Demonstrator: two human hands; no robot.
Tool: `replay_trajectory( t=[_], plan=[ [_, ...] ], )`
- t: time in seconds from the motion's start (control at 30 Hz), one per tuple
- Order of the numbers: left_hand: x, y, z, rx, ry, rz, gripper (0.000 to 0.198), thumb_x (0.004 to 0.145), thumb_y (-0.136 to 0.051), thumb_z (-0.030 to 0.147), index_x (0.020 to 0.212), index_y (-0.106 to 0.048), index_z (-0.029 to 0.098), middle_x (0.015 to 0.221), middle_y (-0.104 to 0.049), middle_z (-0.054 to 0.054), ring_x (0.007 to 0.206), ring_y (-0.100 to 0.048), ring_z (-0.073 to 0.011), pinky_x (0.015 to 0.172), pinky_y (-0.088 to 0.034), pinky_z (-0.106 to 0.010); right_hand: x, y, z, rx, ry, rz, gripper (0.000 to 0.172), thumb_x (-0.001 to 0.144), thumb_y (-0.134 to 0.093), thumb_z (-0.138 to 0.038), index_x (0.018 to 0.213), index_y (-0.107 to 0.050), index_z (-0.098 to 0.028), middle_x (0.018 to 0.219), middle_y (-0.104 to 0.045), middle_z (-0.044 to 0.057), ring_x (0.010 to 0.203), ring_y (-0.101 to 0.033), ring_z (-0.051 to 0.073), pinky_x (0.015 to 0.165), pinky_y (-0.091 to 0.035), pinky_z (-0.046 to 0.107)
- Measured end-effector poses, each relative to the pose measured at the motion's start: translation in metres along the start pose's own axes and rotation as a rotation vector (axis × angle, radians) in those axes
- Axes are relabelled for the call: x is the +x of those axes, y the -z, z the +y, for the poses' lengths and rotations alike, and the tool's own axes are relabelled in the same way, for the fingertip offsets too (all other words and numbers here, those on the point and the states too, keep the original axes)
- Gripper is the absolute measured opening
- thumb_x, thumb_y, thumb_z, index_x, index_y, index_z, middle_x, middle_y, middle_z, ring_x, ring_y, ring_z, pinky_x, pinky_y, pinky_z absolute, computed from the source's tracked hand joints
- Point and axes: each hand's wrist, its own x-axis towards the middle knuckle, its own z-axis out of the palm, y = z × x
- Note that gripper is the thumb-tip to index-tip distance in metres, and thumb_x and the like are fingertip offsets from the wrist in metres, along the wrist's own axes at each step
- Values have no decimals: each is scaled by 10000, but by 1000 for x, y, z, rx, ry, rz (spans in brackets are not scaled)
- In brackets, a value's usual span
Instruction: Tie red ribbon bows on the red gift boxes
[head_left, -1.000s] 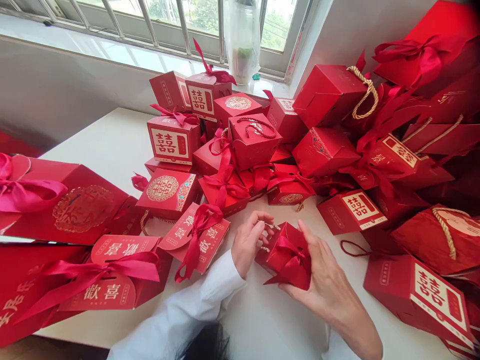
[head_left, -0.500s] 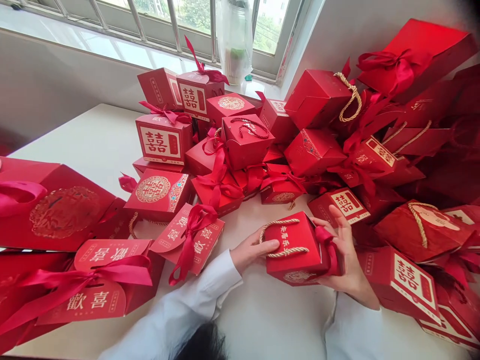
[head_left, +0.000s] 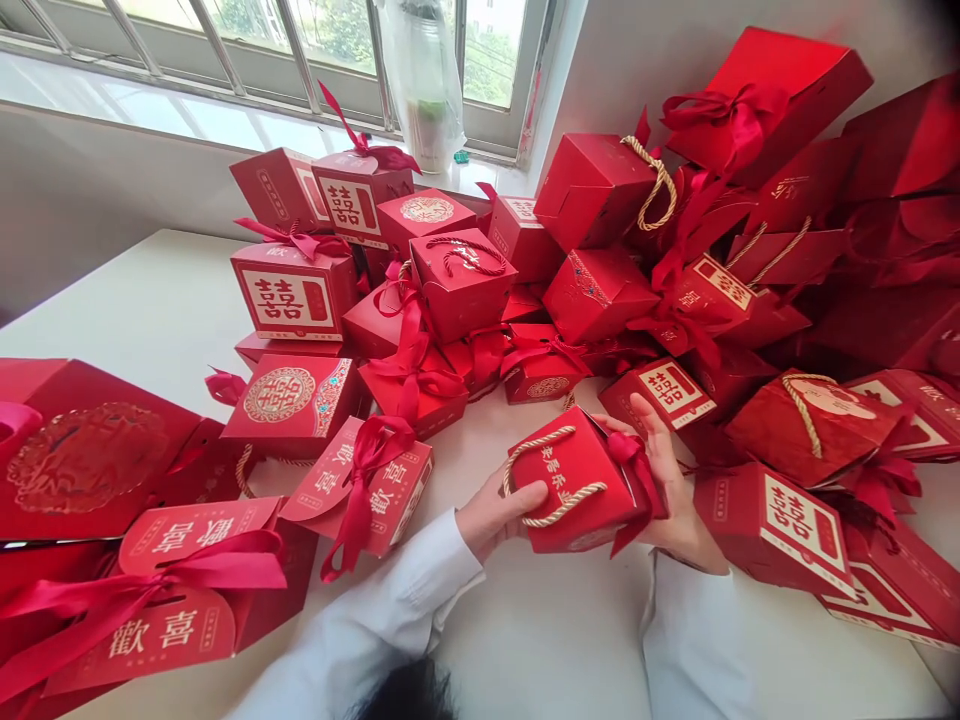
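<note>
Between my hands is a red gift box with gold rope handles, printed characters on its top and a red ribbon bow on its right side. My left hand grips the box's left side, thumb over the top by the rope handle. On the other side, my right hand cups the box near the bow, its upper fingers raised and some hidden behind the box. To the left lies a ribbon-tied red box. A box with a cream label rests right of my right hand.
Many red gift boxes are piled at the back and right of the white table. Large red boxes stand at the left. A jar in a plastic bag sits on the windowsill by a barred window.
My view has shifted, so the piled boxes appear further left. The held box has tilted slightly, and its ribbon end now hangs toward the front. Both hands stay on it.
</note>
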Motion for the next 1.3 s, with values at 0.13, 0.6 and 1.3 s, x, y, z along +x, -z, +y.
replay_trajectory(
  t=[0.13,0.6,1.3],
  plan=[
    [7,6,-1,98,32,178,512,642,-748,540,978,-645,167,778,-692,-60,578,-662,-165,441,-498,-217,-3,8,7,-137,18,135,1139,556,-821,-505,1450,-132,-357,1356,-418,111,1245,-466,301,977,-438,457],
    [3,5,28,-180,-252,423,323,570,-793,319,660,-538,143,466,-412,89,432,-401,-24,367,-333,-99,-9,26,0,-307,-55,92,1129,604,-824,-311,1464,-93,-326,1367,-406,98,1189,-474,250,985,-428,421],
    [1,2,4,842,-687,553,352,704,-726,216,1039,-621,233,1123,-596,-65,1102,-503,-220,925,-406,-331,-7,14,0,-310,-106,77,1108,598,-826,-286,1453,-124,-343,1355,-414,91,1133,-543,253,932,-480,419]
  ],
)
